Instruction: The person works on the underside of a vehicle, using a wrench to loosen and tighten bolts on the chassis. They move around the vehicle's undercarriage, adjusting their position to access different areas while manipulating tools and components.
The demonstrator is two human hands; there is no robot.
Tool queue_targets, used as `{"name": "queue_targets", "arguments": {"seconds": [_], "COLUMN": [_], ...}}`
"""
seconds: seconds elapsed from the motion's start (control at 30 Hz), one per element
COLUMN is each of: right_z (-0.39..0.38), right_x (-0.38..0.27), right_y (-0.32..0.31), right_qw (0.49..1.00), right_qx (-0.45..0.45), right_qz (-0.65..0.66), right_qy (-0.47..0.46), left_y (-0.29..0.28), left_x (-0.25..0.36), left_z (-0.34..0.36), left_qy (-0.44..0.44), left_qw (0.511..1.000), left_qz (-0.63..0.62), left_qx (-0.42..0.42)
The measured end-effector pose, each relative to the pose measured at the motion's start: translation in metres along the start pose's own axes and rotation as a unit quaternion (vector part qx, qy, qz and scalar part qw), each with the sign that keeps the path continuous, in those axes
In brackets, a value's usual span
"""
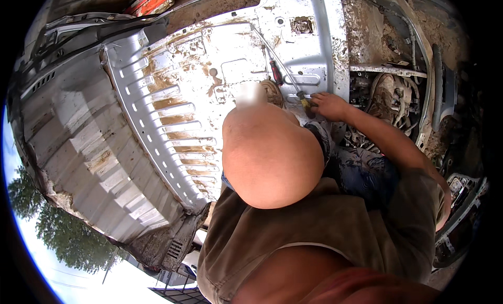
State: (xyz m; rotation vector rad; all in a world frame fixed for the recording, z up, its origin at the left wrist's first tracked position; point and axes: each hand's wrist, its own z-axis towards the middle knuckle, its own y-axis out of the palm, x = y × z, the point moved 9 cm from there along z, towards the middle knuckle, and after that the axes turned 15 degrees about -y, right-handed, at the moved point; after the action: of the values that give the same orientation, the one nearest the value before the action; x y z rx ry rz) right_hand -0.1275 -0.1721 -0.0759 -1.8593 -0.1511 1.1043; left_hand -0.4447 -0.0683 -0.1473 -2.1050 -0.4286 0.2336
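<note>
My right hand (331, 106) lies low over the pale metal panel (230, 44), its fingers stretched out toward a long screwdriver with a yellow and black handle (305, 101). The fingertips reach the handle's edge; whether they touch it I cannot tell. The thin shaft runs away up the panel to the far left. Beside the shaft lies a smaller red and black screwdriver (275, 72). A large bare rounded limb (272, 152) fills the middle of the view, with a blurred patch at its far end. My left hand cannot be made out.
The panel is ribbed and muddy. Left of it stands a bent grey sheet-metal wall (94, 141). On the right, an open frame holds dirty mechanical parts and hoses (387, 99). A red-orange object (152, 2) lies at the far left; trees (68, 230) show beyond.
</note>
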Motion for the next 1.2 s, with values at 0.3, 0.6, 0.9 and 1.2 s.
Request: {"name": "queue_targets", "arguments": {"seconds": [0.3, 0.6, 0.9, 1.2], "right_z": [0.004, -0.120, -0.287, -0.438], "right_x": [0.013, -0.016, -0.095, -0.201], "right_y": [-0.048, -0.242, -0.376, -0.368], "right_qw": [0.997, 0.979, 0.882, 0.534], "right_qx": [0.025, -0.068, 0.378, 0.795], "right_qz": [0.037, -0.141, 0.049, -0.004], "right_qy": [0.061, 0.130, 0.276, 0.287], "left_y": [0.013, 0.004, -0.290, -0.227], "left_x": [0.253, 0.251, 0.517, 0.550], "left_z": [0.007, 0.037, -0.260, -0.674], "left_qy": [0.294, 0.232, 0.549, 0.690], "left_qw": [0.945, 0.962, 0.743, 0.456], "left_qz": [0.115, -0.099, -0.112, -0.139], "left_qx": [-0.089, -0.102, -0.366, -0.544]}}
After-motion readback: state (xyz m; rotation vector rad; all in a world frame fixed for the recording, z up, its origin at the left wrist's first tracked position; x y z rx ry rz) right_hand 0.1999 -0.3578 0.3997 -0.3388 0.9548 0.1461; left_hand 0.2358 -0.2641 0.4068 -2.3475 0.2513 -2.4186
